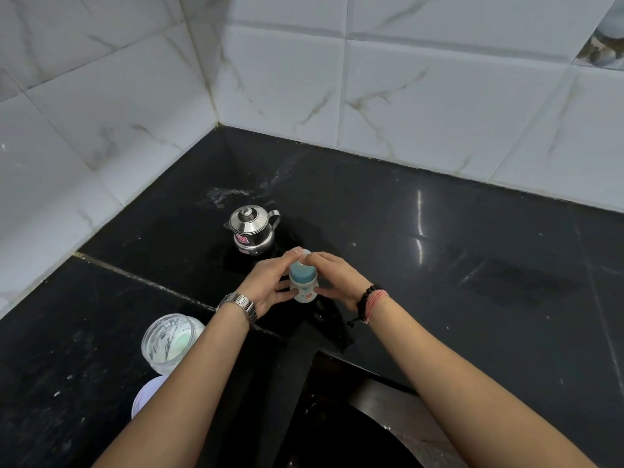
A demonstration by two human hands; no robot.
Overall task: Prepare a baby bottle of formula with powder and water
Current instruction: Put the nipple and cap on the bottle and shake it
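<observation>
A small baby bottle (304,285) with a blue collar and a clear cap stands upright on the black counter (439,265). My left hand (270,282) grips its left side, thumb up near the cap. My right hand (332,276) wraps the right side, fingertips at the cap and at the base. A small steel kettle (251,228) with its lid on stands just behind the bottle. An open clear jar of white powder (170,346) sits at the lower left, beside my left forearm.
A white lid (148,395) lies below the jar, partly hidden by my left arm. A dark sink basin (354,430) opens at the bottom centre. White marble-pattern tiled walls (405,96) meet in a corner behind the counter. A wet smear marks the counter behind the kettle.
</observation>
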